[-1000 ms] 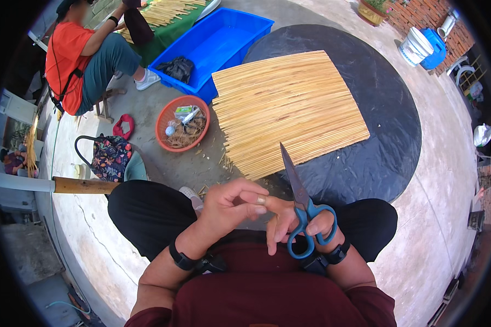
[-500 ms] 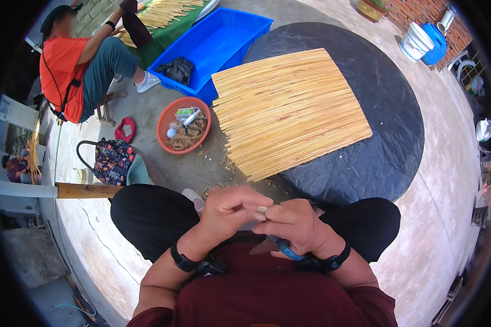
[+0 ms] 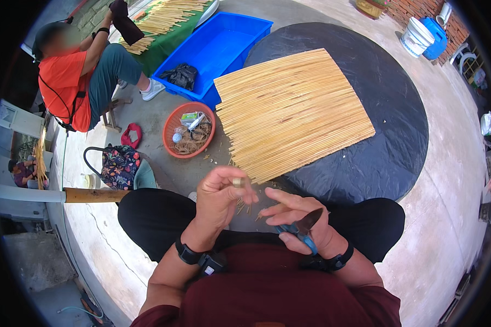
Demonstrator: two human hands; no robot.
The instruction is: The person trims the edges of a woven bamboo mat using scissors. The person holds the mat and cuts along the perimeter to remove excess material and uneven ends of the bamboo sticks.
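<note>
My left hand (image 3: 219,199) is raised before my lap, fingers curled in. A small tan band (image 3: 238,182) shows at its fingertips; whether it is pinched or worn on a finger I cannot make out. Just to the right, apart from it, my right hand (image 3: 305,220) has its forefinger stretched out. Its palm and lower fingers keep hold of blue-handled scissors (image 3: 295,233), their dark pointed blades angled up and right. Beyond both hands lies a mat of thin yellow stalks (image 3: 294,114), touched by neither, on a round black plastic-covered surface (image 3: 390,103).
A blue tub (image 3: 215,41) holds a black bag. An orange basket (image 3: 167,139) contains fibres and small items. Left of it are a flowered bag (image 3: 120,163) and a bamboo pole (image 3: 95,195). A seated person in orange (image 3: 65,76) works near a green table.
My hands have parted. The left has risen with the tan band; the right has moved slightly right, turning the scissors' blades upward. The seated person's hands have moved up.
</note>
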